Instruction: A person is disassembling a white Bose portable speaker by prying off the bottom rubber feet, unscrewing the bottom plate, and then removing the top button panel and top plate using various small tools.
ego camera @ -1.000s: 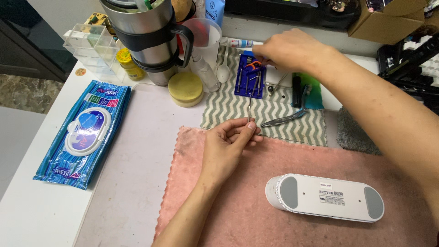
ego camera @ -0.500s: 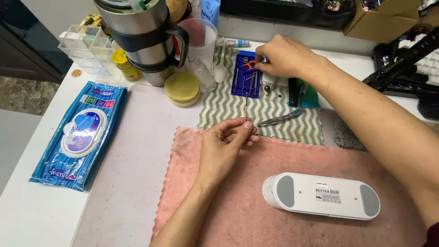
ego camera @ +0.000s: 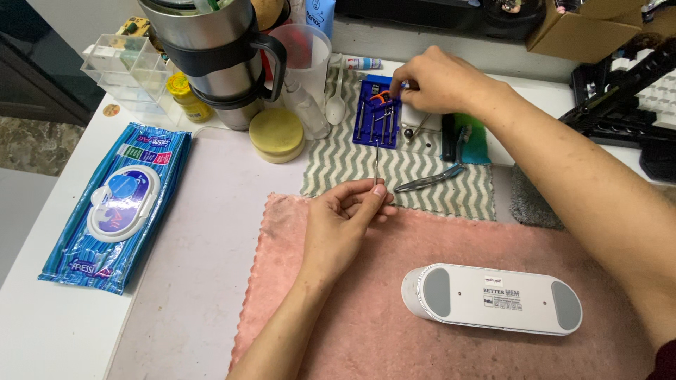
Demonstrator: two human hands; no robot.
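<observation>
**At the far edge of the tabletop: both hands on the small screwdriver set**

At the far edge of the tabletop I see my right hand [ego camera: 440,83] reaching into the blue screwdriver case [ego camera: 375,112], fingertips pinched on an orange-tipped piece in the case. My left hand [ego camera: 345,218] sits nearer the middle, thumb and forefinger closed on a thin screwdriver [ego camera: 377,158] held upright, its tip pointing toward the case.

Around them it is crowded. The case lies on a grey zigzag cloth [ego camera: 352,169], with grey pliers [ego camera: 429,181] just to the right of the screwdriver and a white spoon [ego camera: 336,105] to the left of the case. Left of the cloth, a round yellow tin [ego camera: 277,134] touches the base of a big steel mug [ego camera: 218,56] whose handle juts toward a clear measuring cup [ego camera: 310,56]. A clear organiser box [ego camera: 123,70] stands in the far left corner.

Near the front edge, a pink towel [ego camera: 352,317] carries a white oblong speaker [ego camera: 493,299], lying flat, apart from both hands. A blue pack of wet wipes [ego camera: 120,204] lies along the left edge.
</observation>
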